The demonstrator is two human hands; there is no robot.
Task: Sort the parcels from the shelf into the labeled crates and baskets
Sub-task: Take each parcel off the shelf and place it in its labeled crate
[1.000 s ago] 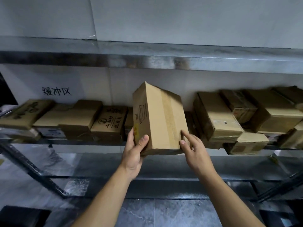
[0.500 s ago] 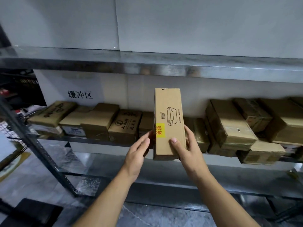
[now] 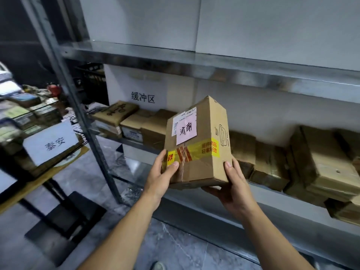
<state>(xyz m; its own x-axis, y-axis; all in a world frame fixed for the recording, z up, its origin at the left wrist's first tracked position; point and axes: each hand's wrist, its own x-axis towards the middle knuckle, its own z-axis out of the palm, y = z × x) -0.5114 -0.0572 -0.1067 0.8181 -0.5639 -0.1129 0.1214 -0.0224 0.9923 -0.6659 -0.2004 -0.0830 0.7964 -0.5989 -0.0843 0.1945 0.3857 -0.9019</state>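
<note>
Two hands are holding one parcel [image 3: 196, 145] in the air, just in front of the shelf [image 3: 194, 61]; its long axis is standing near upright, the top leaning away to the right, the labelled face looking at the camera; it is showing brown cardboard, one pink label [image 3: 186, 131] with handwriting, and one yellow tape [image 3: 200, 151] band. The left hand [image 3: 159, 180] is gripping the lower left corner, thumb pressing the front; the right hand [image 3: 231, 184] is cupping the lower right corner, fingers curling beneath. Other parcels [image 3: 270, 164] are lying along the shelf, overlapping too much for counting; one white card [image 3: 50, 142] is sitting at left.
</note>
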